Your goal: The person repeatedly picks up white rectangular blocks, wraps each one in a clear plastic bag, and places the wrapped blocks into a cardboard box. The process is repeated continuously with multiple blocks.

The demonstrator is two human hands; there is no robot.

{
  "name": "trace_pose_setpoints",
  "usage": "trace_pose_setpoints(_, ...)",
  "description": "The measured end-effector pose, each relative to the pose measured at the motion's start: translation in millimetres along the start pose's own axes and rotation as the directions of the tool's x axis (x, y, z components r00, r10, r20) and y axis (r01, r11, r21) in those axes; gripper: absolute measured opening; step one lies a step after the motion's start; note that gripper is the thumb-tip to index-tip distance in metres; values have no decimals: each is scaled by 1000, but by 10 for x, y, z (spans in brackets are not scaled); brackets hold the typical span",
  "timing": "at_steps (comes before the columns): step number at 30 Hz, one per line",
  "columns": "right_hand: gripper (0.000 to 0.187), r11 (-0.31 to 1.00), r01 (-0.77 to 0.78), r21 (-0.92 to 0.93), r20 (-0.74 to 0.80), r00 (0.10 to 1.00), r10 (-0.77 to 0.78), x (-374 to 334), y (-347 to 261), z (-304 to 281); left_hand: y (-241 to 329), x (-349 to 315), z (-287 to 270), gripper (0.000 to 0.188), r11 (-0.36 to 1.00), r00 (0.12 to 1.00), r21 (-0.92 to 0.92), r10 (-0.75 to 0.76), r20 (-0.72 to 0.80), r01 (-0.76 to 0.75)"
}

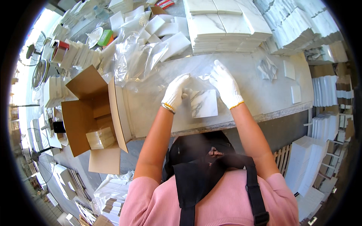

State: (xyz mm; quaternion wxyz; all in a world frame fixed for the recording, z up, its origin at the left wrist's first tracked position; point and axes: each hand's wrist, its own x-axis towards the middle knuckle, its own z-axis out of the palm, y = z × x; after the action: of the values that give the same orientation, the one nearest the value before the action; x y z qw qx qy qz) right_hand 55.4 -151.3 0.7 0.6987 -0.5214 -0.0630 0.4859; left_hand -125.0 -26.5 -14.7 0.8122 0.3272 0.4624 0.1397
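Observation:
A square white tile with grey veins (204, 104) lies on the worktable between my two gloved hands. My left hand (175, 92) is just left of it, with fingers stretched toward the right and the thumb apart, near the tile's edge. To the upper right of the tile, my right hand (226, 86) has its fingers extended away from me. Thin clear plastic film (201, 74) spans the gap between the hands, beyond the tile; how far either hand touches it is hard to make out. Both hands wear white knit gloves with yellow cuffs.
An opened cardboard box (81, 118) with a wrapped pack inside stands left of the worktable (151, 122). Clear plastic bags (137, 62) and white foam sheets (175, 45) pile up at the back left. Stacked marbled tiles (226, 22) stand behind. Small white pieces (295, 94) lie at right.

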Motion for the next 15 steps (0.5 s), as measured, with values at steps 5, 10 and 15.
trace_pose_setpoints(5, 62, -8, 532, -847, 386, 604, -697, -359, 38, 114, -50, 47, -93, 48, 809, 929, 456, 328, 172, -371)
trace_pose_setpoints(10, 48, -290, 705, -647, 762, 615, -204, -704, 267, 174, 34, 133, -16, 52, 473, 858, 738, 426, 286, -481)
trace_pose_setpoints(15, 39, -28, 575, -818, 559, 782, -276, -9, 291, -232, 88, 362, 56, 51, 55, 805, 879, 433, 406, -473)
